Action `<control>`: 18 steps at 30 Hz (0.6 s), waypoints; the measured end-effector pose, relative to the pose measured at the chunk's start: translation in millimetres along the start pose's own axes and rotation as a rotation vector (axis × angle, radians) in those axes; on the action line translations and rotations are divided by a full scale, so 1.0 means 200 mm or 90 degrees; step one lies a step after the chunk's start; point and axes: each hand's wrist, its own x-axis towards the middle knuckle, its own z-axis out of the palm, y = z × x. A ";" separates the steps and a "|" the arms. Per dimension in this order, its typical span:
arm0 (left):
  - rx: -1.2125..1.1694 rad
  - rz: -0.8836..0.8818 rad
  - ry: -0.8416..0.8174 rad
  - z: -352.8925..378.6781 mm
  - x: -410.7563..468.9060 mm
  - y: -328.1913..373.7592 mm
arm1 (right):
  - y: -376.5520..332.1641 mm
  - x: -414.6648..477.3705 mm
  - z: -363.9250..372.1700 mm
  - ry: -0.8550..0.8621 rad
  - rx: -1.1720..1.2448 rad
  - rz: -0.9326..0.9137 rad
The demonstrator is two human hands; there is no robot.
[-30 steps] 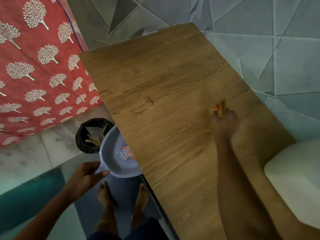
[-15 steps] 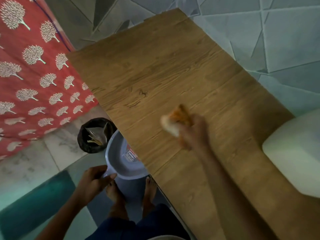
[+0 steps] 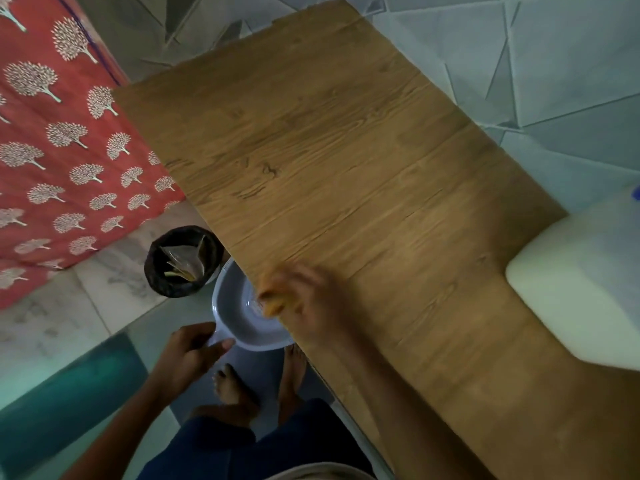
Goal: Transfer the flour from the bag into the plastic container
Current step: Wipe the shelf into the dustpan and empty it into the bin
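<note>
The right hand (image 3: pixel 311 299) has swept all the way in from the far side of the table (image 3: pixel 346 150) and now arrives at the near edge, blurred with speed. Its fingers look bunched round the orange sponge (image 3: pixel 273 303), though the blur hides the exact hold. Right below that edge waits the grey dustpan (image 3: pixel 232 306), and it hasn't budged: the left hand (image 3: pixel 188 351) holds it tucked under the lip, fingers curled round the handle. So this reads as clean-up, one long wipe dragging stray flour off the wood and into the pan, although no flour shows on the board. The plastic container (image 3: pixel 581 282), milky white, sits at the right end of the table, well apart from both hands, and nobody is touching it. The bag is nowhere in view. Down on the floor stands a black-lined bin (image 3: pixel 181 259), just beside the dustpan, a likely stop for whatever the pan catches. My call is that the pouring looks finished and this is tidying.
</note>
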 end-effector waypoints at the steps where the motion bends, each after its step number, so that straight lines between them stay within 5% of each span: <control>1: -0.003 0.005 -0.004 0.00 -0.01 0.01 | -0.05 -0.03 0.02 -0.027 0.051 -0.004; 3: -0.011 0.001 -0.004 -0.01 -0.02 0.02 | -0.12 -0.10 0.03 -0.030 0.185 0.041; 6: 0.000 0.013 -0.005 0.01 -0.04 0.02 | -0.04 -0.22 -0.15 0.219 0.258 0.141; 9: 0.006 0.021 -0.018 0.03 -0.07 0.01 | 0.27 -0.32 -0.42 0.469 -0.015 0.204; 11: 0.018 0.031 -0.029 0.04 -0.10 -0.01 | 0.51 -0.32 -0.54 0.533 -0.211 0.299; 15: 0.019 0.043 -0.046 0.08 -0.14 -0.06 | 0.68 -0.27 -0.46 0.453 -0.222 0.427; 18: 0.023 0.072 -0.050 0.12 -0.18 -0.08 | 0.46 -0.20 -0.16 0.366 -0.177 0.276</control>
